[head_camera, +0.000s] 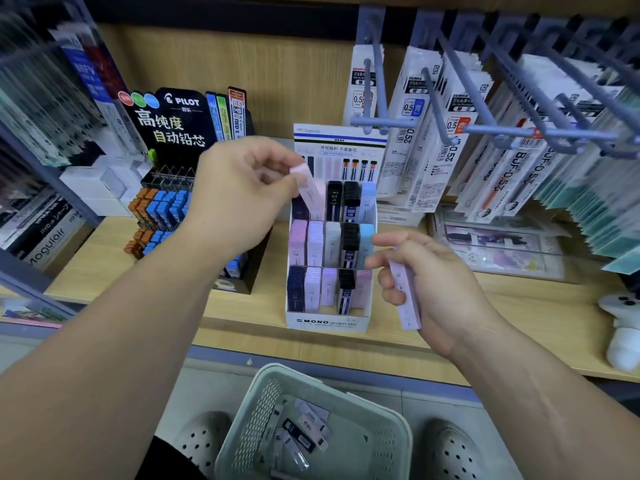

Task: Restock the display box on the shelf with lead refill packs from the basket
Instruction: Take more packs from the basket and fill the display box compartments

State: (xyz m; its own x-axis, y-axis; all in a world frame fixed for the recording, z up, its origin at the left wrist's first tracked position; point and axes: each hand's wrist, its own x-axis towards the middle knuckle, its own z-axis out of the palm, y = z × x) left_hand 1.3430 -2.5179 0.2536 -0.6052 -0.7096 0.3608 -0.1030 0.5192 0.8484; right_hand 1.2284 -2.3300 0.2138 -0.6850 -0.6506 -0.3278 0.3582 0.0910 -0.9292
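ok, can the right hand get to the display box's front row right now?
Probably yes. The right hand, holding a lilac pack, sits just beside the display box; the left hand holds its pink pack at the back row, leaving the front row uncovered.

The display box (pixel 327 323) stands on the shelf (pixel 519 323) at the centre of the frame, its packs in three rows stepped back; the Pilot stand (pixel 180 119) sits just left of it; hanging refill bags (pixel 415 133) fill the upper right; the left hand (pixel 239 192) holds a pack (pixel 310 187) at the box's back row; the right hand (pixel 433 282), right of the box, holds a second pack (pixel 405 296); the basket (pixel 249 434) lies at bottom centre, before the shelf, loose packs (pixel 304 429) in it.
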